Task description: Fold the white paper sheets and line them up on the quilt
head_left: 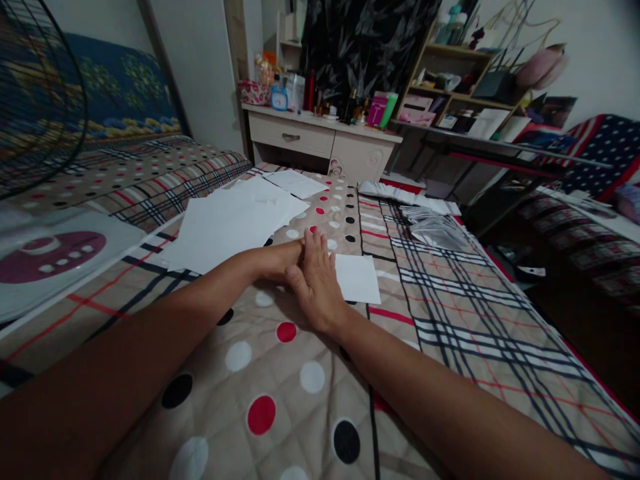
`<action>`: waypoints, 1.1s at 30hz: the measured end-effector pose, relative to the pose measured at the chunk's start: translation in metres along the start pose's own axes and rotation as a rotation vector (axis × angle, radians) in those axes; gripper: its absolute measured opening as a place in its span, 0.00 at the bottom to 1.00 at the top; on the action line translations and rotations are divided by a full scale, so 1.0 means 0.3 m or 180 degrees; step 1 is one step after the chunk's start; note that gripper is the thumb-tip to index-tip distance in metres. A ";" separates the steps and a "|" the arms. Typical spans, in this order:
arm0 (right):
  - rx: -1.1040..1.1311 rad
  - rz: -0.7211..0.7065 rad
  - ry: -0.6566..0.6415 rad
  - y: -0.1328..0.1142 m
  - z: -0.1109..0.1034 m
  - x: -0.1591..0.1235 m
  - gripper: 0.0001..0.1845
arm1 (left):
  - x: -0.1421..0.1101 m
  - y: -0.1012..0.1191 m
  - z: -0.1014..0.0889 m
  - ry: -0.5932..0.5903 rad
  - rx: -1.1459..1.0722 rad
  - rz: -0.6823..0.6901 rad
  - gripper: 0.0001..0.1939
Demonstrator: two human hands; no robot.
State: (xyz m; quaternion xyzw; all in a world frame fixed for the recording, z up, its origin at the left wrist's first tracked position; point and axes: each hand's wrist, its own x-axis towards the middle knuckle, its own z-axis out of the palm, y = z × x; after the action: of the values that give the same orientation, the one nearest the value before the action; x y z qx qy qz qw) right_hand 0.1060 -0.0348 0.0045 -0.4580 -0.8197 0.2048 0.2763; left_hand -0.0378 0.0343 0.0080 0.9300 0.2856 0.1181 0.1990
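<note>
My right hand (316,288) lies flat with its fingers stretched forward, over the left end of a small white sheet of paper (359,279) on the bedspread. The paper looks folded, and its right part shows past my fingers. My left hand (283,260) comes in from the left and meets my right hand. Its fingers are hidden behind the right hand, so what they touch cannot be made out. Just beyond my left wrist, a spread stack of white sheets (230,223) rests on the bed. Another white sheet (295,183) lies at its far end.
The bed has a dotted and plaid bedspread (450,320). At the far right lie strips of folded white paper (407,195) and a fanned pile of paper pieces (435,230). A fan cage (40,100) stands at left. Beyond the bed is a white dresser (295,137) with bottles.
</note>
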 end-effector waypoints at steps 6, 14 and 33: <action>-0.0614 0.0425 -0.0188 0.155 -0.095 -0.051 0.38 | -0.016 0.034 -0.024 -0.0111 -0.0053 -0.0553 0.42; -0.1955 0.0805 -0.0133 0.258 -0.185 -0.095 0.34 | -0.014 0.182 -0.006 -0.0086 0.0696 -0.0781 0.27; -0.2071 0.0883 -0.0202 0.248 -0.185 -0.095 0.32 | 0.007 0.529 0.162 -0.1059 0.1861 -0.1641 0.21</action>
State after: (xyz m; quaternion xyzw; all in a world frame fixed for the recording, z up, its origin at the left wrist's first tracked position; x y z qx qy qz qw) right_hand 0.2012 -0.0178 -0.0044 -0.6223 -0.7803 -0.0172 0.0599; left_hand 0.0569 -0.0994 0.0344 0.8519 0.4943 -0.1731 -0.0068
